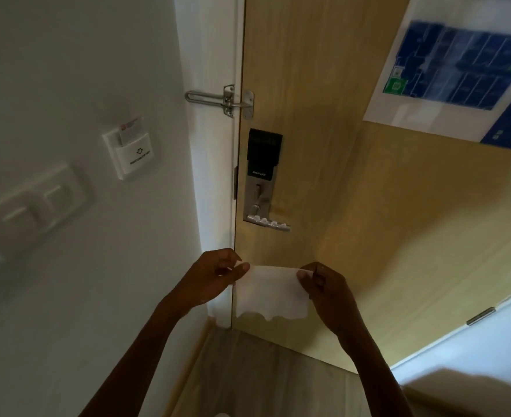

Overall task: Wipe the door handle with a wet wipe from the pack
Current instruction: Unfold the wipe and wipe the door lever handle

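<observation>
One white wet wipe (270,291) stretched flat between two hands, left hand (215,273) pinching its upper left corner, right hand (323,284) pinching its upper right corner, one silver door handle (267,222) just above on one wooden door (323,176), one swing latch (218,99), one key-card holder (131,153), two wall switches (34,206)

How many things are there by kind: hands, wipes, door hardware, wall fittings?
Hands: 2, left hand, right hand
Wipes: 1, wipe
Door hardware: 2, handle, latch
Wall fittings: 2, card holder, switch plate
Total: 7
</observation>
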`<action>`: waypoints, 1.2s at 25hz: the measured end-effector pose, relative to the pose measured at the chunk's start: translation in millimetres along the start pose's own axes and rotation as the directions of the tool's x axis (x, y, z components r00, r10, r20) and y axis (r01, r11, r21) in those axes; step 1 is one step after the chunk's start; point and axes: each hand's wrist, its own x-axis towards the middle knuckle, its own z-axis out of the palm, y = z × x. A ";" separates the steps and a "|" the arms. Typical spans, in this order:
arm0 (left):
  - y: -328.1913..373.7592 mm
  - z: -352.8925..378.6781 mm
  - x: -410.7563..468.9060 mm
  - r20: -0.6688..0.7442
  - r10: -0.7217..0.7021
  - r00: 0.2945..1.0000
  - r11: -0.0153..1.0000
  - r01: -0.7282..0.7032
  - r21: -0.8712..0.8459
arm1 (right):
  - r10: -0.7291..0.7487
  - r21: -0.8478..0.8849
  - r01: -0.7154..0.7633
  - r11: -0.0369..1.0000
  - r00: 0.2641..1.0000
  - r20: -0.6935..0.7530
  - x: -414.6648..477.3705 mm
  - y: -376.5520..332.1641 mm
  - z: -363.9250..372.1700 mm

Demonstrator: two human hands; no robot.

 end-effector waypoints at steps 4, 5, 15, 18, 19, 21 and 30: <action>-17.2 -20.2 49.6 0.049 -0.036 0.998 0.980 0.044 -0.196 | 0.031 -0.001 -0.031 1.000 0.992 -0.125 47.4 4.4 21.2; -20.2 -26.2 62.5 0.055 -0.044 0.998 0.975 0.055 -0.216 | 0.035 -0.010 -0.037 0.999 0.988 -0.153 57.9 7.0 25.8; -44.6 -19.7 170.8 -0.131 -0.077 0.988 0.983 0.053 -0.177 | 0.072 -0.166 -0.138 0.976 0.933 -0.353 134.6 24.1 49.3; -46.7 -15.7 187.5 -0.156 -0.058 0.986 0.987 0.033 -0.154 | 0.095 -0.159 -0.166 0.973 0.921 -0.378 154.1 27.8 45.5; -45.6 -15.6 192.5 -0.168 -0.067 0.984 0.988 0.042 -0.151 | 0.090 -0.165 -0.165 0.972 0.918 -0.387 161.3 28.7 44.5; -44.5 -15.6 202.7 -0.199 -0.095 0.975 0.989 0.069 -0.132 | 0.101 -0.168 -0.183 0.969 0.908 -0.406 176.3 31.9 43.7; -74.1 -25.9 219.6 -0.174 -0.092 0.980 0.982 0.060 -0.181 | -0.197 -0.516 -0.067 0.854 0.877 -0.439 179.2 33.1 78.7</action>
